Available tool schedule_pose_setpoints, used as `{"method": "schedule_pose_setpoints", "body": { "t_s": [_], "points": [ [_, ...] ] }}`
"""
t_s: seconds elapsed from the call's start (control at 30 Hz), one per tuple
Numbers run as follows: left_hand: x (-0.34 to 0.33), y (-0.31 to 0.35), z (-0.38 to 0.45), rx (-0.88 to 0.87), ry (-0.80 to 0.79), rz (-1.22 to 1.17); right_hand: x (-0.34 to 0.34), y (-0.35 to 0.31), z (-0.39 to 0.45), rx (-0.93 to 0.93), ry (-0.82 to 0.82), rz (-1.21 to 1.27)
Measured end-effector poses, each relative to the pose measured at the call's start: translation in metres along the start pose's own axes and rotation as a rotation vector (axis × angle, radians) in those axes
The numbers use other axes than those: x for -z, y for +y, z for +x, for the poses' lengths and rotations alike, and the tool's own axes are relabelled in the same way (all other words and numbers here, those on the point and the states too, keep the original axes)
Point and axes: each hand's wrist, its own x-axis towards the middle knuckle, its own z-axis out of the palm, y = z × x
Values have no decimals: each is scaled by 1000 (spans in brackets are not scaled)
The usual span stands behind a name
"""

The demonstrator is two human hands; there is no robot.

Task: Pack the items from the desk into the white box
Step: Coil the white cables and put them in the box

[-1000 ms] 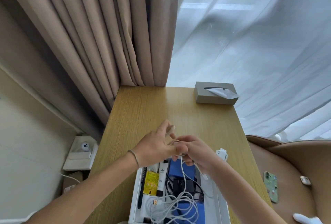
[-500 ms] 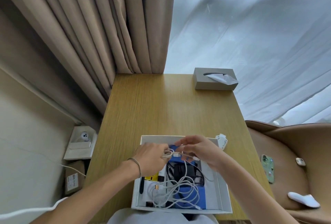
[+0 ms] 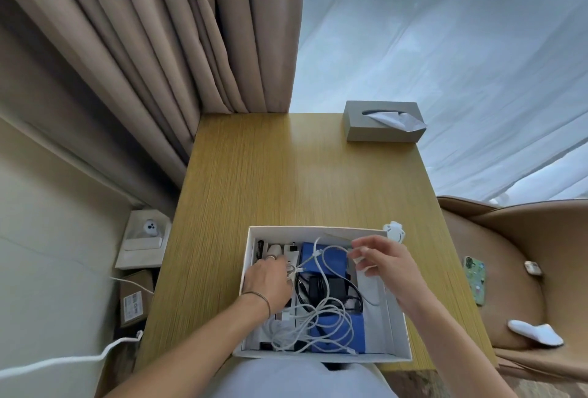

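Observation:
The white box (image 3: 318, 229) stands open at the near edge of the wooden desk (image 3: 286, 175). Inside lie a tangled white cable (image 3: 321, 315), blue pouches (image 3: 331, 259), a black adapter (image 3: 331, 288), a black comb and some tubes. My left hand (image 3: 265, 280) is low in the box's left part and pinches a bundled stretch of the white cable. My right hand (image 3: 386, 265) hovers over the box's right part, fingers curled, pinching another stretch of the same cable, which loops up between the hands. A small white gadget (image 3: 394, 231) lies on the desk at the box's far right corner.
A grey tissue box (image 3: 381, 124) sits at the desk's far right corner. Curtains hang behind the desk. To the right is a tan chair (image 3: 509, 270) carrying a green phone (image 3: 475, 280), a small case and a white item. Cardboard boxes and a white cord lie on the floor at left.
Both hands came down from above the desk into the box with the cable and moved apart. My view tilted downward, showing the whole box.

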Motion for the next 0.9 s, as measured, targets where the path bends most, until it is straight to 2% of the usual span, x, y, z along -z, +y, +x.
{"method": "schedule_pose_setpoints", "body": {
  "t_s": [0.17, 0.33, 0.53, 0.73, 0.9],
  "points": [
    [-14, -4, 2, -34, 9, 110, 30, 1, 9, 147, 183, -22],
    [-11, -7, -5, -117, 74, 198, 56, 17, 35, 107, 323, -56],
    [17, -9, -19, -230, 159, 147, 67, 38, 74, 14, 525, -205],
    [45, -11, -34, -364, 342, -5, 65, 57, 110, -145, 505, -536],
    [46, -26, -34, -228, 475, -120, 56, 64, 128, -240, 435, -679]
  ]
}}
